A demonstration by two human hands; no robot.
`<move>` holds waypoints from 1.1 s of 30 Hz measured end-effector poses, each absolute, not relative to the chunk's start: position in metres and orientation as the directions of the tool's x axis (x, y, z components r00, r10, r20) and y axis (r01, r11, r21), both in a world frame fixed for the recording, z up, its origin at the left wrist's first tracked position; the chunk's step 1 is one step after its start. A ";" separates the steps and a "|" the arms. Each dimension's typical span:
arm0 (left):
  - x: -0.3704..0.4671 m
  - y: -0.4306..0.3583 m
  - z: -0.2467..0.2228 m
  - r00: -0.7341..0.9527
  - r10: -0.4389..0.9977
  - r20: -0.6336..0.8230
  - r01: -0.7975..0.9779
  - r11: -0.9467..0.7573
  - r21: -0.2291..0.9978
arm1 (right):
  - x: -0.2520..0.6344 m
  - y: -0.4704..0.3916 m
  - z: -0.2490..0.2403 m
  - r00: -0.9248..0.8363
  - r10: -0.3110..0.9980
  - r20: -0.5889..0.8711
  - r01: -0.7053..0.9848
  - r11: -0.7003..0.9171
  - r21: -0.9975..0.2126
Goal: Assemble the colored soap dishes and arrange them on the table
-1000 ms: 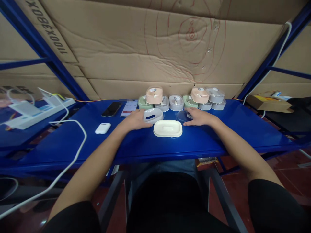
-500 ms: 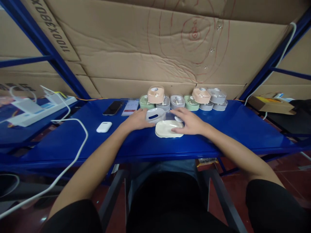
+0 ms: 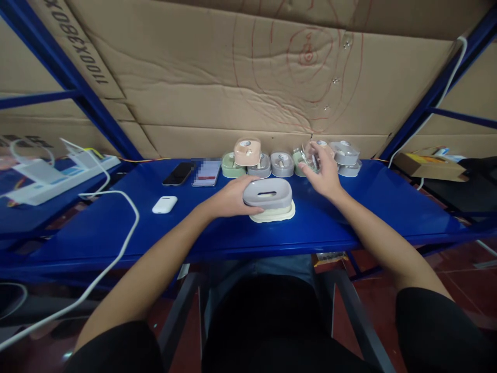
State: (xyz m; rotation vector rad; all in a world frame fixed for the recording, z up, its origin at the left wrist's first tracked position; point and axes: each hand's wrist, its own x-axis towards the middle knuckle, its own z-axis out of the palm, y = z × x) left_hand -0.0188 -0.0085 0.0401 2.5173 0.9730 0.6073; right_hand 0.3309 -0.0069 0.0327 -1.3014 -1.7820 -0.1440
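My left hand [image 3: 235, 198] grips the left end of a grey oval slotted piece [image 3: 277, 196], thumb on the near side and fingers behind. Under the grey piece, a cream oval base [image 3: 275, 216] sits on the blue table, its scalloped rim showing. My right hand [image 3: 323, 171] is raised by the row at the back, fingers curled round a clear plastic cover [image 3: 312, 155] that bears a small label. Behind the cover, a green box [image 3: 298, 167] is partly hidden.
Along the back stand clear-lidded boxes: a peach one [image 3: 247, 153] atop others, and grey ones [image 3: 345, 151] at right. Left lie a black phone [image 3: 177, 174], a lit phone [image 3: 206, 173] and a white earbud case [image 3: 165, 204]. A power strip [image 3: 70, 178] and an open carton [image 3: 430, 167] flank the table.
My left hand has brought the grey piece rightward onto the cream base. My right hand has left the base and moved up and right to the back row with the clear cover.
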 end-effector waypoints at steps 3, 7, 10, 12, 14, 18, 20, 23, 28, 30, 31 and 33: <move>-0.011 -0.015 0.033 0.705 0.685 0.183 0.552 -0.692 0.465 | 0.332 -0.004 0.030 -0.039 0.713 0.700 0.814 0.429 -0.391; -0.007 -0.020 0.030 0.701 0.701 0.129 0.594 -0.674 0.440 | 0.323 -0.005 0.024 -0.064 0.729 0.682 0.799 0.446 -0.402; -0.005 -0.024 0.029 0.701 0.706 0.104 0.617 -0.672 0.409 | 0.317 -0.008 0.020 -0.105 0.750 0.653 0.793 0.459 -0.400; -0.003 -0.026 0.028 0.703 0.705 0.095 0.623 -0.675 0.395 | 0.314 -0.009 0.019 -0.129 0.764 0.632 0.787 0.467 -0.403; -0.001 -0.026 0.028 0.703 0.705 0.092 0.627 -0.676 0.387 | 0.311 -0.010 0.018 -0.144 0.773 0.618 0.782 0.472 -0.407; 0.000 -0.026 0.028 0.707 0.702 0.091 0.629 -0.682 0.373 | 0.307 -0.018 0.023 -0.263 0.757 0.598 0.743 0.555 -0.375; 0.000 -0.025 0.027 0.720 0.689 0.090 0.618 -0.694 0.369 | 0.305 -0.024 0.026 -0.373 0.719 0.586 0.692 0.637 -0.341; 0.000 -0.021 0.022 0.720 0.685 0.112 0.592 -0.690 0.417 | 0.299 -0.032 0.027 -0.503 0.667 0.549 0.614 0.723 -0.317; 0.006 -0.013 0.003 0.629 0.752 0.197 0.508 -0.589 0.628 | 0.286 -0.040 0.020 -0.603 0.664 0.442 0.597 0.743 -0.302; 0.009 -0.012 -0.005 0.603 0.770 0.209 0.468 -0.554 0.688 | 0.282 -0.042 0.017 -0.615 0.666 0.423 0.605 0.742 -0.289; 0.010 -0.011 -0.008 0.597 0.774 0.212 0.451 -0.542 0.709 | 0.281 -0.042 0.016 -0.619 0.664 0.419 0.605 0.744 -0.285; 0.011 -0.011 -0.011 0.597 0.773 0.217 0.421 -0.531 0.735 | 0.279 -0.042 0.016 -0.630 0.659 0.411 0.599 0.749 -0.282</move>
